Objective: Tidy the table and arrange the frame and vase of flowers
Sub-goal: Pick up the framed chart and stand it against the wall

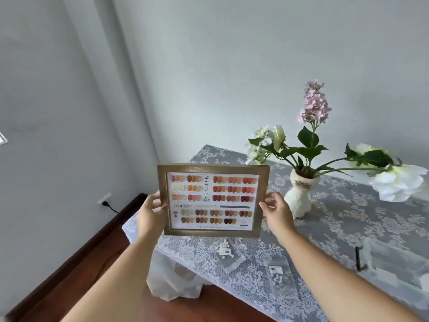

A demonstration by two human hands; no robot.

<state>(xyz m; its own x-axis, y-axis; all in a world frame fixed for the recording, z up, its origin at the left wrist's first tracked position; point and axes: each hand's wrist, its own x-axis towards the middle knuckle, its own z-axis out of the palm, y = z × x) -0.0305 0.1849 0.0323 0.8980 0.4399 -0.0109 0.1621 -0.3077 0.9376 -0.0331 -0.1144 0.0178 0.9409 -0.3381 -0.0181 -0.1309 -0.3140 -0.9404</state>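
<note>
A gold-brown picture frame [213, 168] with a chart of orange and brown nail colours is held upright above the table's near left corner. My left hand [150, 213] grips its left edge and my right hand [276, 211] grips its right edge. To the right stands a white cat-shaped vase [299, 196] on the lace tablecloth [348, 205]. It holds a tall pink flower [315, 105] and white flowers [399, 181] that droop far to the right.
Small clear packets [228, 254] lie on the cloth below the frame. A clear plastic box [394, 263] with a dark handle sits at the right. A white bag [174, 280] hangs beside the table corner. A wall socket [105, 202] is at the left.
</note>
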